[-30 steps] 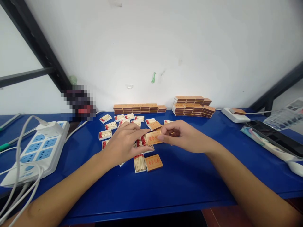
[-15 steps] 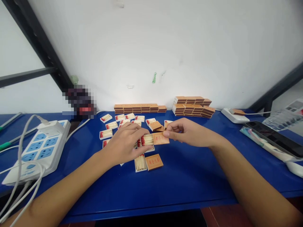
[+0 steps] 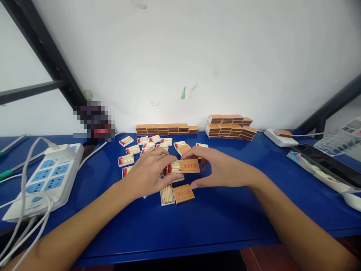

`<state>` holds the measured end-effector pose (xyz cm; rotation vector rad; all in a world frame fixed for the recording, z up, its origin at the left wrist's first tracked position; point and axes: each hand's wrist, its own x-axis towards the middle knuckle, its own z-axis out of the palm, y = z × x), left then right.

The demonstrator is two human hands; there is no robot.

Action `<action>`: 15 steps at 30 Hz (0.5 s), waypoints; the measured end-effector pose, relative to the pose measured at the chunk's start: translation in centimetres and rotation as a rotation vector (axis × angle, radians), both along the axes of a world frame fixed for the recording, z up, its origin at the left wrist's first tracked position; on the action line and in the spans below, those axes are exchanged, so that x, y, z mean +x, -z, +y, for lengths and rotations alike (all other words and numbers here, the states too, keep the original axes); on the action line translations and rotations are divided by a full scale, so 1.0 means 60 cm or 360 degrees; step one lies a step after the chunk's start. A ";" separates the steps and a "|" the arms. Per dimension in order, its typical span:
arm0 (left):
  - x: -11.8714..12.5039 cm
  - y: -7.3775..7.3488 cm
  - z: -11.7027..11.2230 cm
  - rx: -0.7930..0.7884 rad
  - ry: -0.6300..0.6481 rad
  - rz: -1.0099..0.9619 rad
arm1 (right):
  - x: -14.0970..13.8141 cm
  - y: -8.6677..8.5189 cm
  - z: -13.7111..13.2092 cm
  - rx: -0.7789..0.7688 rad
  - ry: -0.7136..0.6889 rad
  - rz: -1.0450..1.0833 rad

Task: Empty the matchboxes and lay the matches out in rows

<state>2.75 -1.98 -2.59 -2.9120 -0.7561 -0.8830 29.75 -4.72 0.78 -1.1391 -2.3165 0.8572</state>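
Observation:
My left hand [image 3: 150, 169] grips a white matchbox tray [image 3: 175, 166] full of red-tipped matches between thumb and fingers. An orange matchbox sleeve [image 3: 190, 166] with red characters sits at the tray's right end. Thumb and fingers of my right hand [image 3: 225, 167] are spread apart around the sleeve's right side, with nothing gripped. Just in front, another filled tray [image 3: 167, 195] lies beside a second sleeve [image 3: 184, 194]. Further trays of matches lie under and behind my left hand, which partly hides them. A loose sleeve [image 3: 184, 150] rests behind the held tray.
Closed matchboxes stand along the wall in a low row [image 3: 166, 130] and a taller stack [image 3: 229, 128]. A power strip [image 3: 47, 177] with cables lies left on the blue table [image 3: 220, 222]. A phone [image 3: 328, 163] and a white adapter [image 3: 280, 138] are at right.
My right hand has gone from pinching near the sleeve's far corner to spread fingers around its right side. The sleeve has shifted slightly left and looks more level. The left hand stays in place.

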 end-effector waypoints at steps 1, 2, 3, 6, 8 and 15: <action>0.000 0.000 0.000 -0.0014 0.0003 0.0002 | -0.004 0.000 -0.002 0.0079 0.0011 -0.0049; 0.001 0.000 0.000 -0.0022 0.0004 -0.0001 | -0.005 -0.001 -0.003 0.0154 0.0033 -0.0094; 0.001 0.000 0.001 -0.0021 0.0004 -0.0010 | -0.002 -0.004 -0.003 0.0220 0.0061 -0.0129; 0.000 -0.001 0.002 -0.0004 -0.0016 -0.0045 | 0.025 -0.015 -0.002 0.0275 0.0137 -0.0240; -0.001 -0.001 0.002 -0.0016 -0.0019 -0.0036 | 0.049 -0.018 0.001 0.0190 0.0220 -0.0393; 0.003 0.007 -0.002 -0.0030 -0.0022 0.0070 | 0.075 -0.009 0.009 -0.0024 0.0441 -0.0645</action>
